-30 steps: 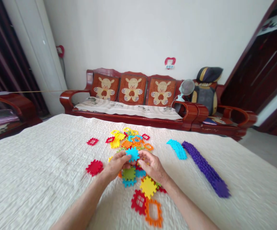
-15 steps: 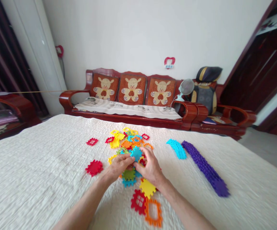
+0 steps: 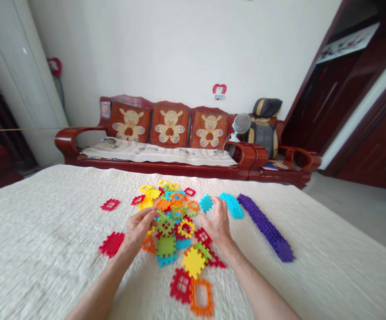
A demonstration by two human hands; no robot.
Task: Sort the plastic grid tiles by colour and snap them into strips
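Observation:
A light-blue square tile with toothed edges [image 3: 206, 203] is pinched in the fingertips of my right hand [image 3: 217, 224], raised over the right side of a heap of similar tiles. At the heap's left side is my left hand [image 3: 139, 229], its fingers bent and slightly apart, with nothing visible in them. Under and between the hands lie a green tile [image 3: 166, 246], a yellow frame piece [image 3: 186, 228] and a green window piece [image 3: 165, 225]. Nearer to me are a yellow tile [image 3: 194, 262], a red window piece [image 3: 181, 286] and an orange frame [image 3: 201, 297].
To the right lie a joined light-blue strip [image 3: 232, 205] and a long purple stack [image 3: 264, 226]. A red tile [image 3: 112, 244] and a red window piece [image 3: 110, 204] lie left on the pale quilted cover [image 3: 46, 249]. A wooden sofa [image 3: 146, 165] stands behind.
My hands have moved apart. The right hand has carried the light-blue tile rightward, toward the light-blue strip; the left has let go of it and drawn left. The camera view has turned right.

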